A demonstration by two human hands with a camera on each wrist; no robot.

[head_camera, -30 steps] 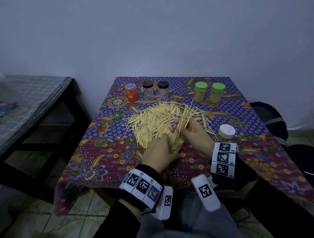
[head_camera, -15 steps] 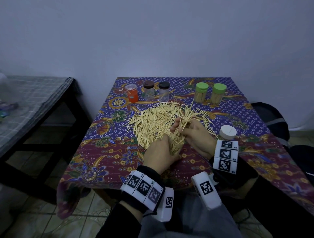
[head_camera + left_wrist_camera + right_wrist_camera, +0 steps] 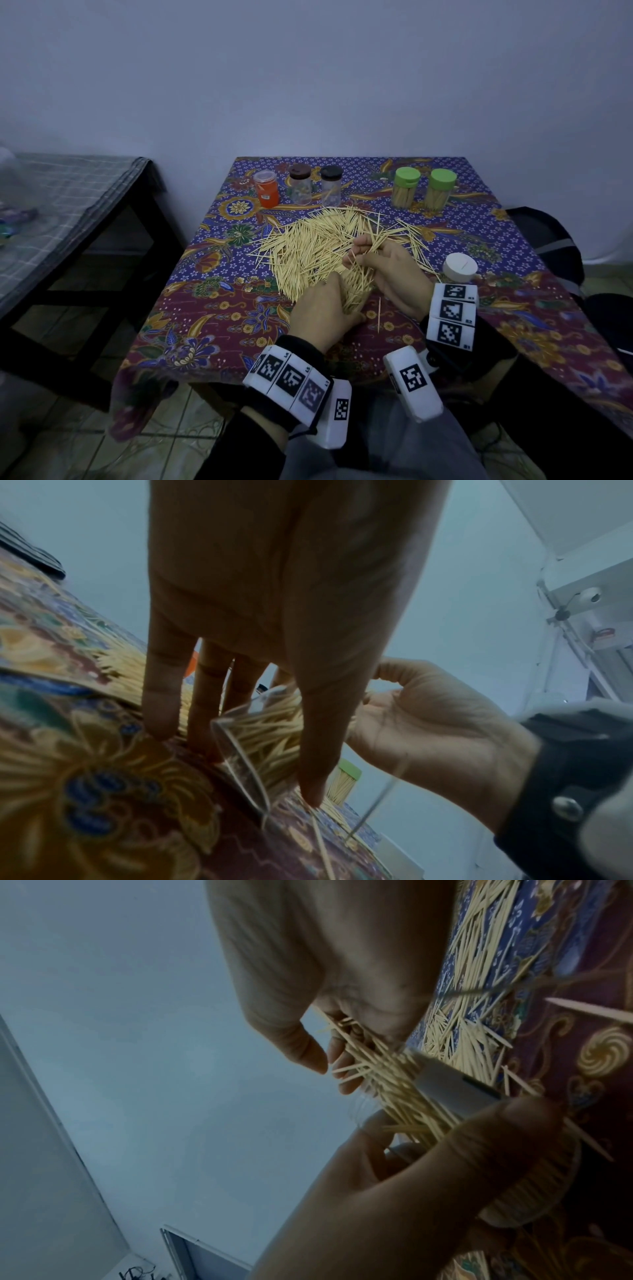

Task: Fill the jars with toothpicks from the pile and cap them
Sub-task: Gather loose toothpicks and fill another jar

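Hands curled around jar and toothpicks

clear jar tilted on the cloth, mouth toward the pile, part-filled with toothpicks, more jutting from its mouth. pale toothpick pile spread mid-table, sticks crossing every way; one stray toothpick lies apart at the near edge. white cap right of the pile. two green-capped jars upright at the back, full. three more capped jars back left.
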